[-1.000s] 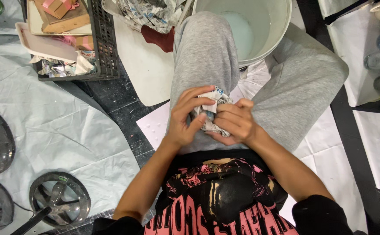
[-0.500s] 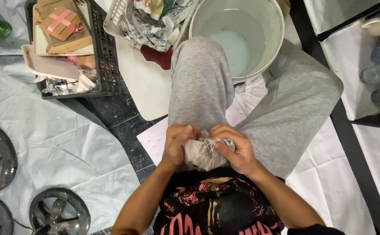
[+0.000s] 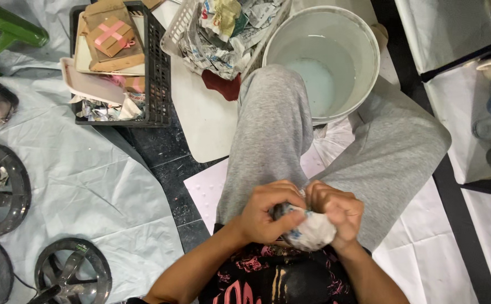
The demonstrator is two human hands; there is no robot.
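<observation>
Paper is what both hands are working in the head view: a pale, crumpled wad of paper [image 3: 312, 231] with small blue flecks, held low in front of the person's lap just above the grey trouser legs [image 3: 268, 135]. The left hand [image 3: 268, 213] is curled tight over the wad's left side, fingers wrapped across the top; the right hand [image 3: 338, 209] is closed over its right side, so the two hands touch and squeeze it between them. It looks light, soft and easily crushed, possibly damp, so it would likely tear if pulled; cupping the whole ball in the palms seems the safest hold. Beyond the knees stands a white bucket [image 3: 369, 50] holding cloudy liquid, beside a white basket of torn paper scraps [image 3: 223, 34] and a black crate [image 3: 158, 79].
</observation>
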